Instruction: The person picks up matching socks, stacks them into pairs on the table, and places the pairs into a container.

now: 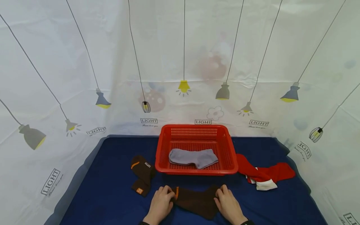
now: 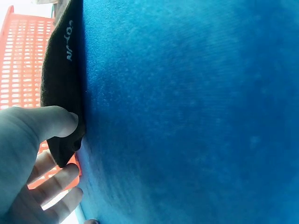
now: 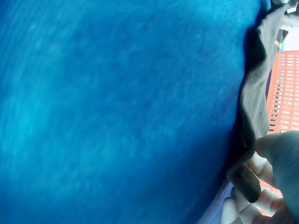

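A dark brown sock [image 1: 197,201] lies stretched sideways on the blue cloth, an orange band near its left end. My left hand [image 1: 161,203] pinches that left end; in the left wrist view the thumb [image 2: 60,122] presses on the brown fabric with the other fingers behind it. At the opposite end my right hand [image 1: 229,204] pinches the sock between thumb and fingers. The right wrist view has the sock's edge [image 3: 256,102] running up from those fingers. Another brown sock [image 1: 142,173], with orange marks and white lettering, lies to the left, bent over.
Beyond the hands stands a red plastic basket [image 1: 197,172] holding grey socks [image 1: 193,157]. Red socks with white parts [image 1: 267,173] lie to its right, close against it. A white printed curtain [image 1: 180,47] encloses the blue-covered surface [image 1: 104,187] at the back and sides.
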### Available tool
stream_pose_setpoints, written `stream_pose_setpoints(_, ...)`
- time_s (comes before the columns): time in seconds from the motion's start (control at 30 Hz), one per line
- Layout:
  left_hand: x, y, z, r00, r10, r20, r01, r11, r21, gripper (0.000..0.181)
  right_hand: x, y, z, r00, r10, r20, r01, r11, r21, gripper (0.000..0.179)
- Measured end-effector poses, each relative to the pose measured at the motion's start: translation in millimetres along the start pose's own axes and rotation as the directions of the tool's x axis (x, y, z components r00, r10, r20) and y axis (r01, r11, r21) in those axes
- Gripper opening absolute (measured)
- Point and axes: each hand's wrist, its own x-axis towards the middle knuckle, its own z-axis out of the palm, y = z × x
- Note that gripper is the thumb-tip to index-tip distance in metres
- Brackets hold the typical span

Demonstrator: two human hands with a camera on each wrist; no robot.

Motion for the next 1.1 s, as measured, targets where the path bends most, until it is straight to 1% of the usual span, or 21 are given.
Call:
stream_pose_setpoints(0.07,-1.6,0.1,-0.5,1.000,-0.010,0.005,0.010,1.000,-0.011,0.023,-0.1,3,0,1.000,0.000,-0.012,0.000,1.000,-0.003,0.020)
stream_pose_setpoints(0.17,-2.9,-0.1,-0.2,1.000,-0.007,-0.012,0.007,1.000,-0.010,0.023,0.6,7,-1,0.999,-0.008,-0.048,0.007,1.000,-0.003,0.020)
stream_pose_setpoints(0.27,-3.1,-0.5,1.3,0.999,0.004,-0.038,-0.003,1.000,0.007,0.023,1.4,10,-2,0.997,-0.019,-0.074,0.019,1.000,-0.003,0.020)
stream_pose_setpoints(0.37,-2.7,-1.3,2.7,0.999,0.007,-0.045,-0.006,1.000,0.023,0.021,1.6,11,-2,0.996,-0.026,-0.080,0.026,1.000,-0.005,0.021)
stream_pose_setpoints(0.57,-3.8,-1.2,0.7,1.000,-0.016,-0.016,0.017,1.000,0.015,0.018,0.2,13,3,0.998,-0.012,-0.060,0.011,1.000,-0.011,0.024)
stream_pose_setpoints(0.7,-8.0,-1.6,1.9,0.998,-0.048,0.036,0.048,0.999,-0.002,0.020,-1.3,15,5,0.998,-0.005,-0.056,0.004,1.000,-0.015,0.026)
stream_pose_setpoints(0.8,-11.3,-1.9,3.0,0.994,-0.077,0.083,0.079,0.997,-0.022,0.022,-1.5,16,6,0.999,0.001,-0.052,-0.002,1.000,-0.021,0.027)
stream_pose_setpoints(0.87,-13.5,-1.5,2.0,0.991,-0.092,0.101,0.096,0.995,-0.039,0.022,-1.2,16,6,0.999,0.006,-0.045,-0.007,1.000,-0.024,0.026)
stream_pose_setpoints(1.0,-18.0,-1.2,-1.0,0.989,-0.101,0.108,0.109,0.991,-0.073,0.021,-0.7,16,6,0.999,0.016,-0.036,-0.017,1.000,-0.020,0.026)
stream_pose_setpoints(1.1,-20.6,-2.2,-2.4,0.991,-0.102,0.092,0.110,0.991,-0.082,0.020,-0.7,16,5,0.999,0.013,-0.040,-0.013,1.000,-0.015,0.026)
